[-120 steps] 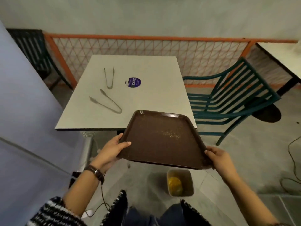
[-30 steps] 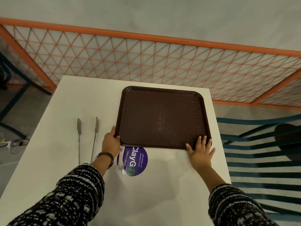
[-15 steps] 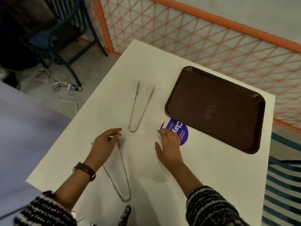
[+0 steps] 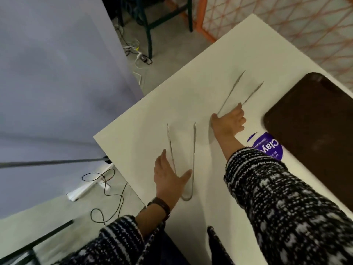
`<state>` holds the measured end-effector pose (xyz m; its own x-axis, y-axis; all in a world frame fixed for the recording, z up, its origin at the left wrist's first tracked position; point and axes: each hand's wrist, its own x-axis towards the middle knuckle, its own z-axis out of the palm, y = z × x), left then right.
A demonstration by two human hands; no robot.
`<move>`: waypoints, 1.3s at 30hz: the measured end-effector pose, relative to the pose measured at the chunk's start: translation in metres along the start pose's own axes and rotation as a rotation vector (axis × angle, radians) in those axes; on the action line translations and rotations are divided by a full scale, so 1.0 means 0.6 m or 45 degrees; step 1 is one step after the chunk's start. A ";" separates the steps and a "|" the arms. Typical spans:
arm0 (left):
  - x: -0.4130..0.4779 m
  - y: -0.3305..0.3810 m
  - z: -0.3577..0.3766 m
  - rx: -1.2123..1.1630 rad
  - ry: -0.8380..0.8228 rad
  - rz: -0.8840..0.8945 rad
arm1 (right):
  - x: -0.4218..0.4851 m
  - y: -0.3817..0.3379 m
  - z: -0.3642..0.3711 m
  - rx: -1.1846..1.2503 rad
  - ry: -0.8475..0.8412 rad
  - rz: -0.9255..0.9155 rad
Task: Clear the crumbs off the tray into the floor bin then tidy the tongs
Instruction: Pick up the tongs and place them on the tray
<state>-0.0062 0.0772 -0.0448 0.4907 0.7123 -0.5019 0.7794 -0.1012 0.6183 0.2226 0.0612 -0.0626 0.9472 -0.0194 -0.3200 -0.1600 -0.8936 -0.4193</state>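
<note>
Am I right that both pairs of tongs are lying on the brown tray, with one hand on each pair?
Not quite: in the head view the near tongs and far tongs lie on the white table, beside the brown tray. The left hand and right hand do each rest on a pair.

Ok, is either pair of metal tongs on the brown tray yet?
No: both pairs of metal tongs lie on the white table, left of the brown plastic tray.
</note>
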 end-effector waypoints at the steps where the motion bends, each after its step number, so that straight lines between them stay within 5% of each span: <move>1: -0.003 0.003 0.012 0.062 0.021 -0.009 | 0.001 0.000 0.000 0.006 0.015 -0.005; 13: 0.025 0.058 0.049 -0.073 -0.046 0.169 | -0.031 0.152 -0.136 0.039 -0.014 -0.356; 29: 0.074 0.214 0.165 0.134 -0.175 0.522 | 0.111 0.477 -0.324 -0.044 0.346 0.352; 39: 0.055 0.211 0.156 0.118 -0.180 0.546 | 0.120 0.465 -0.260 0.178 0.413 0.344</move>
<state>0.1455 0.0229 -0.0399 0.8197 0.4917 -0.2939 0.5228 -0.4323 0.7347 0.2895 -0.2594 -0.0699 0.9009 -0.4035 -0.1599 -0.4285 -0.7684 -0.4752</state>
